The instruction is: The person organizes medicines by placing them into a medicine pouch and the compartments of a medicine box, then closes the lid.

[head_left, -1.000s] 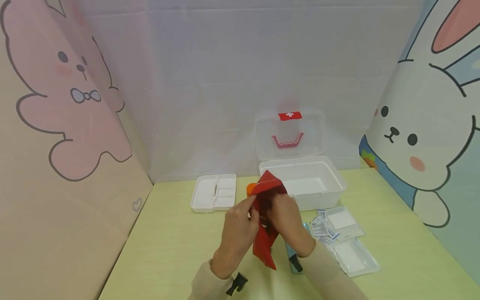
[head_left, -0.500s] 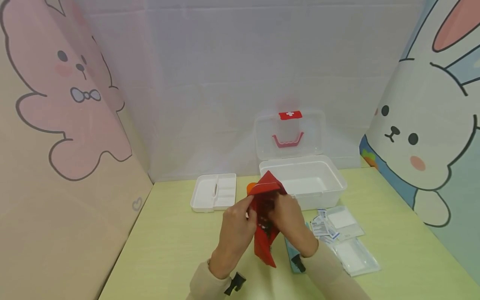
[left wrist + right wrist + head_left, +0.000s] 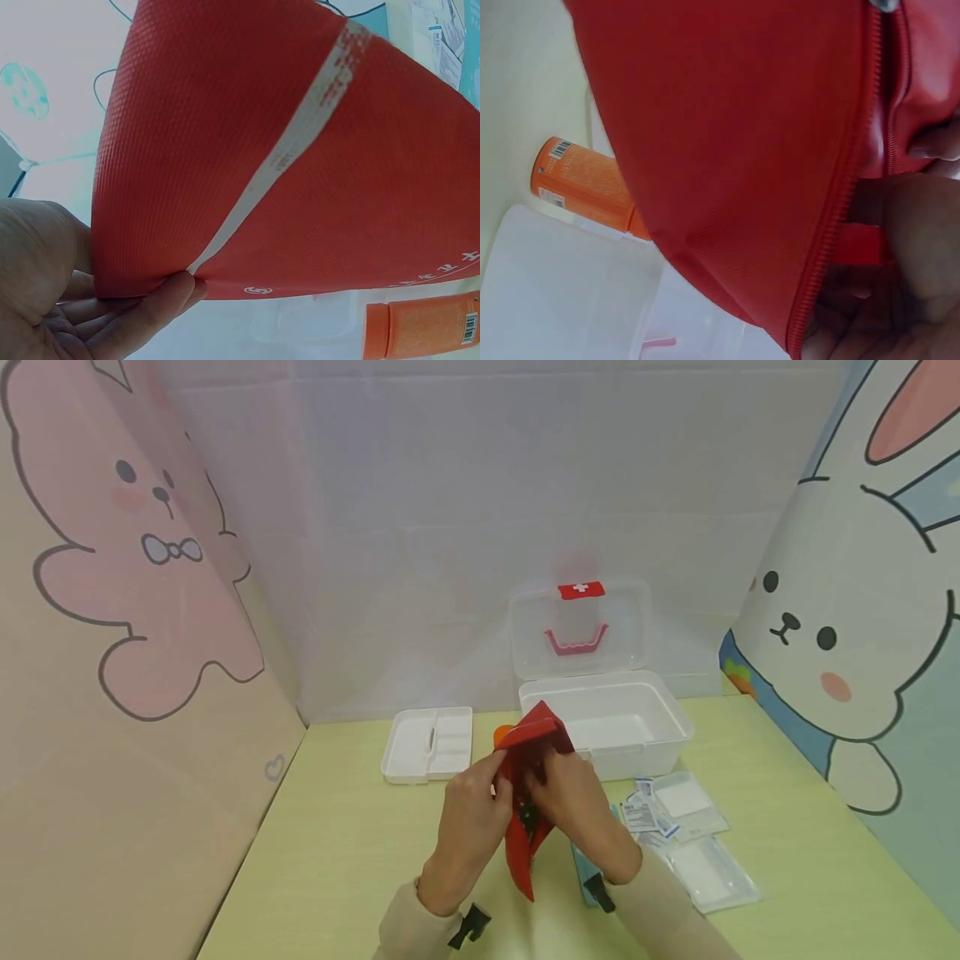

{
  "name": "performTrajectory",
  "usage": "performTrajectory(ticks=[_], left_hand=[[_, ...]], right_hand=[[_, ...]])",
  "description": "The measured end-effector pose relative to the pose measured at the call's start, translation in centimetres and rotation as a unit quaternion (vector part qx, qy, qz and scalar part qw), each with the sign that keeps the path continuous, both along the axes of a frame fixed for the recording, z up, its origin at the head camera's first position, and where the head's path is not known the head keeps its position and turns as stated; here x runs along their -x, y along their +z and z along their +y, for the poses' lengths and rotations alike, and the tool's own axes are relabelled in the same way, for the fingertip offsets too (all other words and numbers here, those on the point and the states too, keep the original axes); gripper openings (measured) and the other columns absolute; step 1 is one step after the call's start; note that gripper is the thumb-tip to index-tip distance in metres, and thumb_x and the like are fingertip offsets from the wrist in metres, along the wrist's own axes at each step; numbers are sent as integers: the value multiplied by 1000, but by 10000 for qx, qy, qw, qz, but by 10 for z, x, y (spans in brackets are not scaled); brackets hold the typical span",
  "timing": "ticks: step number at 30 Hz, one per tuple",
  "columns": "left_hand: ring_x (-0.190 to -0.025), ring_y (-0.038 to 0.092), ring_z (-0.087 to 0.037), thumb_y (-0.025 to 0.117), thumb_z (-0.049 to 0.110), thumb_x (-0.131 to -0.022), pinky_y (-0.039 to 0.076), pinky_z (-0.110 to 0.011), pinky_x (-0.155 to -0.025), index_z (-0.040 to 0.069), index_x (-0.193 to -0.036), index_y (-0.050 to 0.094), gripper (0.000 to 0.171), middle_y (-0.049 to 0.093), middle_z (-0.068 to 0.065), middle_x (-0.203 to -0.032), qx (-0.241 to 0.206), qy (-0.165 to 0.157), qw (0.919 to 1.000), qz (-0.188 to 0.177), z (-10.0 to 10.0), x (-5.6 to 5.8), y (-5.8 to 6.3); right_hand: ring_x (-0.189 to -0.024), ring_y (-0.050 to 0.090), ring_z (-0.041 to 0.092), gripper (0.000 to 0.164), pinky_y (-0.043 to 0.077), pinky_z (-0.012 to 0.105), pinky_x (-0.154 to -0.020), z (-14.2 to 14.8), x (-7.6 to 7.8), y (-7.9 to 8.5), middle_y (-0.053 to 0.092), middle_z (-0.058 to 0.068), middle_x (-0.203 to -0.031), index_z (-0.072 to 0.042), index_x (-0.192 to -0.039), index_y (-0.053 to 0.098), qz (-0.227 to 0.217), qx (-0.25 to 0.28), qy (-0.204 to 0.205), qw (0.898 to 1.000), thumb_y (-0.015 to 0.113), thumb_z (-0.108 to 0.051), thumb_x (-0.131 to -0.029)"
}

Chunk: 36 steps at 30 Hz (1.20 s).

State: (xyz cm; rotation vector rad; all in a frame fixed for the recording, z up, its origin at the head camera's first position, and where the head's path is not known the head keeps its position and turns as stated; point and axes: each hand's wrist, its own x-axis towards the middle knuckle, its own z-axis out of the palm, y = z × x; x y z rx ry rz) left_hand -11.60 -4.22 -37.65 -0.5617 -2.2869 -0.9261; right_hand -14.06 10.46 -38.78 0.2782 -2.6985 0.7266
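A red zippered pouch (image 3: 517,856) with white lettering is held up over the table, its mouth gaping towards me. At its left edge, my left hand (image 3: 467,822) pinches the fabric; the left wrist view shows thumb and fingers on the red cloth (image 3: 225,150) beside a pale stripe. My right hand (image 3: 581,802) reaches into the mouth from the right. The right wrist view has this hand (image 3: 922,247) beside the open zipper (image 3: 829,247), its fingertips hidden inside; I cannot tell if they grip anything. Dark contents (image 3: 528,817) show within the pouch.
Behind the pouch stand an orange bottle (image 3: 585,180) and an open white first-aid box (image 3: 656,758). A white divided tray (image 3: 407,752) lies to the left. On the right are small packets (image 3: 639,817), clear plastic packaging (image 3: 711,872) and a light-blue pack (image 3: 585,868) under my right wrist.
The pouch's lower corner has swung a little left. My right hand has shifted inside the mouth, and more of the dark contents show below its fingers. The left hand keeps its pinch.
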Motion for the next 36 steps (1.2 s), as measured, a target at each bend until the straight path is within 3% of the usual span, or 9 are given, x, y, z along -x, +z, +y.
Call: performTrajectory(ticks=[10, 20, 25, 36], left_hand=[[-80, 71, -18, 62, -4, -86, 60, -29, -71, 2, -111, 70, 27, 75, -11, -99, -74, -39, 10000, -37, -1, 2, -2], [-81, 72, -19, 63, -3, -88, 60, -29, -72, 0, -116, 69, 28, 75, -13, -99, -128, 79, 9995, -289, -5, 6, -3], [-81, 72, -18, 62, -3, -88, 60, -28, -70, 1, -115, 69, 28, 75, -12, -99, -176, 108, 9995, -234, -8, 7, -4], [-82, 72, -21, 59, -6, -86, 60, -32, -68, 1, -114, 70, 31, 75, -13, -100, -332, 411, 9986, -80, -24, 11, -3]], right_hand=[[-55, 51, 15, 26, 51, 26, -54, -5, -13, 16, 61, 5, -69, -6, -103, 58, 312, -19, 172, 9994, 74, -19, -86], [-63, 58, 12, 27, 55, 27, -60, 1, -21, 30, 71, 5, -82, -7, -109, 66, 764, 103, 278, 9966, 74, -18, -86], [-70, 67, 18, 30, 57, 30, -62, 12, -20, 32, 74, 7, -88, -5, -110, 67, 950, 93, 220, 9952, 76, -17, -84], [-73, 69, 21, 40, 54, 36, -57, 55, -15, 17, 73, 9, -94, -4, -118, 65, 428, -515, -310, 9973, 75, -24, -85]])
